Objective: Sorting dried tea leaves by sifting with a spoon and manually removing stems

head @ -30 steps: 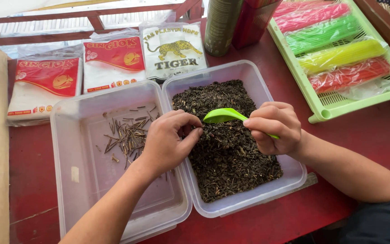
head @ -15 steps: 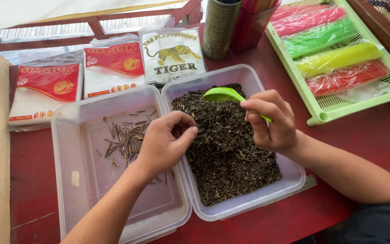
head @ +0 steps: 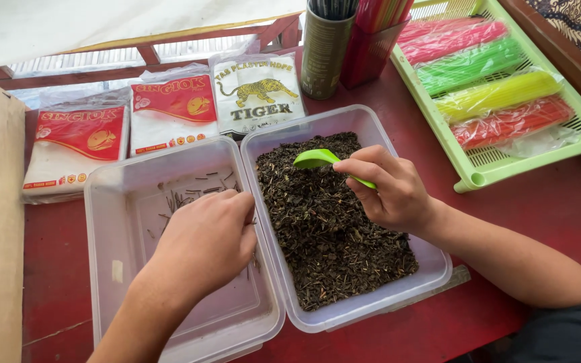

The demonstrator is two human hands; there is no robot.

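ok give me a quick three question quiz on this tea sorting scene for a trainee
1. True or false: the right hand holds a green plastic scoop.
2. Which clear plastic tub holds the dark loose tea leaves: A, the one on the left, or B, the one on the right?
3. Fill in: the left hand is over the tub holding a few thin ____.

Key: 1 true; 2 B; 3 stems.
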